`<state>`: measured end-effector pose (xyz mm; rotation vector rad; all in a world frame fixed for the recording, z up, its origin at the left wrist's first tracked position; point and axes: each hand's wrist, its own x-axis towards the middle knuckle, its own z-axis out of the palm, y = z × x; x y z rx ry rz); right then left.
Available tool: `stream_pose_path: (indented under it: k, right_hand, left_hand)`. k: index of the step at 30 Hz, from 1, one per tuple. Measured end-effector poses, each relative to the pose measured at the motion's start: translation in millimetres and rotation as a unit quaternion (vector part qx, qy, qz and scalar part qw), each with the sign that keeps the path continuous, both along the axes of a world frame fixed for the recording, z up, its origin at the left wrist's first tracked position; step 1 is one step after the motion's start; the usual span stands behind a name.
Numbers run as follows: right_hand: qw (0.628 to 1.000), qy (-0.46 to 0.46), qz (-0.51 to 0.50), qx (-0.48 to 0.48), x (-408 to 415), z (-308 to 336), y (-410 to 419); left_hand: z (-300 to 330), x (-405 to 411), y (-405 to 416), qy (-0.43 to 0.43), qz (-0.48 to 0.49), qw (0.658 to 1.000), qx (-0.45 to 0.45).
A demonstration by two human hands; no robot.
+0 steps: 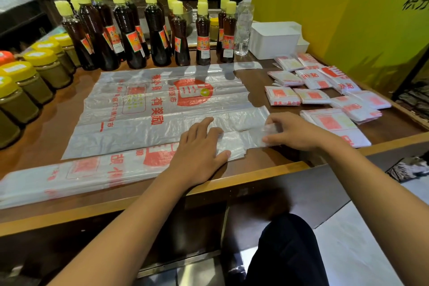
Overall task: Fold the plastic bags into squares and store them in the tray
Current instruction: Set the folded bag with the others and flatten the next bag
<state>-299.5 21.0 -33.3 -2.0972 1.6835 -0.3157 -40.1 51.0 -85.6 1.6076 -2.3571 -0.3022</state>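
A large clear plastic bag [148,104] with red print lies flat on the brown counter, its near edge folded over once. My left hand [199,148] presses flat on that folded strip. My right hand [294,130] pinches the bag's handle end at the right. Several folded bag squares [320,90] lie scattered on the counter to the right. A white tray [274,42] stands behind them. A stack of unfolded bags [69,174] lies along the near left edge.
Dark sauce bottles with yellow caps [130,30] line the back of the counter. Jars with yellow lids [27,79] stand at the left. A clear water bottle [243,25] stands beside the tray. A yellow wall rises at the right.
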Motion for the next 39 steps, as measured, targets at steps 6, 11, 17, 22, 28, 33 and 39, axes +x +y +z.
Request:
stream_pose_path:
  k: [6,11,17,22,28,33,39]
  right_hand:
    - [0.992,-0.090,-0.070,-0.059,1.1,4.9,-0.4]
    - [0.995,0.079,-0.053,0.023,-6.7,2.0,-2.1]
    - [0.986,0.167,-0.028,0.006,-4.0,1.3,-0.4]
    - [0.992,-0.102,-0.074,-0.019,5.2,1.9,9.0]
    - [0.926,-0.350,-0.143,0.005,49.0,17.4,20.4]
    - [0.956,-0.280,-0.081,-0.024,108.8,0.1,21.8]
    - [0.984,-0.174,-0.046,-0.014,126.2,-18.5,28.2]
  left_hand:
    - [3.4,0.0,2.2,-0.008,0.001,1.000,-0.014]
    - [3.0,-0.1,2.7,-0.014,0.004,1.000,-0.023]
    - [0.5,-0.8,0.2,-0.009,0.016,0.999,-0.028]
    - [2.7,-0.1,2.9,0.029,0.007,0.999,-0.024]
    - [3.3,-1.6,2.4,0.072,0.026,0.997,-0.017]
    - [2.2,-0.3,0.8,0.133,0.046,0.990,-0.010]
    - [6.9,4.2,4.1,0.232,0.062,0.971,-0.001]
